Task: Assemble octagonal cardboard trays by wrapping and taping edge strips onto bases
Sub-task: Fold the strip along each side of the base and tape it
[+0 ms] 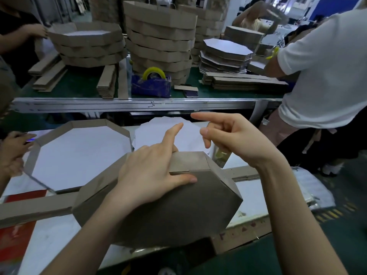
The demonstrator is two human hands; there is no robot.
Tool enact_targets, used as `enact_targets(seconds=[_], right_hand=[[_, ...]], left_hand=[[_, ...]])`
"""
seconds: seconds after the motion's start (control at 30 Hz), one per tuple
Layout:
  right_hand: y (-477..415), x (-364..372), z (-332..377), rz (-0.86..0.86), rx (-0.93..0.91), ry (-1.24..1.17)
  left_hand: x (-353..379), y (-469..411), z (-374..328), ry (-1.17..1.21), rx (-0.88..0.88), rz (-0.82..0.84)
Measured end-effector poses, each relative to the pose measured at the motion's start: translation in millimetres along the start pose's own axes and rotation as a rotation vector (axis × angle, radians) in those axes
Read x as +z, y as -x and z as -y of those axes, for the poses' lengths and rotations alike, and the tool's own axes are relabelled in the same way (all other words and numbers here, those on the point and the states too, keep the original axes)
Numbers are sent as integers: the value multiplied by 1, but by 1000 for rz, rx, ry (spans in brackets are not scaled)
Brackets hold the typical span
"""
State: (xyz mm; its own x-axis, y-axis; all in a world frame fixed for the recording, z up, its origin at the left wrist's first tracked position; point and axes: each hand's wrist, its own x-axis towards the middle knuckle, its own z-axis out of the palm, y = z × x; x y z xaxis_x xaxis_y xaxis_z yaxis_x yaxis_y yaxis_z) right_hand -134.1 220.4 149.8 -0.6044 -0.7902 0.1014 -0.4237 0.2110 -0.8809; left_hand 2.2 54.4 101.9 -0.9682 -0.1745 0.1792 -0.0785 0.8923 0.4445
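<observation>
Got my left hand (147,171) pressed flat on the upside-down tray (178,207) at the near table (248,211) edge, right hand (234,139) pinching a tape strip (219,155). A finished tray (79,153) sits just left, white bases (156,133) behind, tape dispenser (151,84) across the rail (139,105).

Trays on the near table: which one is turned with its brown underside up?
The brown tray under the left hand, nearest the camera: only brown cardboard shows, whereas the open tray to its left lies white inside up.
</observation>
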Motion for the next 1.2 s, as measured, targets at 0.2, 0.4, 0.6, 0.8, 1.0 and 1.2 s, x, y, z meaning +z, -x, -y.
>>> enact_targets(seconds=[0.2,0.4,0.6,0.8,1.0,1.2], right_hand=[[-1,11,-10,34,68,86],[6,9,-22,49,134,90],[9,10,-18,36,143,81],[12,15,-16,-20,104,122],[13,17,-11,-46,51,206],[14,15,-5,-59,44,241]], left_hand=[[1,2,0,18,15,-24],[1,6,-1,-6,104,-49],[3,4,1,-94,135,-1],[4,5,2,-128,100,14],[6,2,2,-194,52,7],[5,4,3,-106,51,-8]])
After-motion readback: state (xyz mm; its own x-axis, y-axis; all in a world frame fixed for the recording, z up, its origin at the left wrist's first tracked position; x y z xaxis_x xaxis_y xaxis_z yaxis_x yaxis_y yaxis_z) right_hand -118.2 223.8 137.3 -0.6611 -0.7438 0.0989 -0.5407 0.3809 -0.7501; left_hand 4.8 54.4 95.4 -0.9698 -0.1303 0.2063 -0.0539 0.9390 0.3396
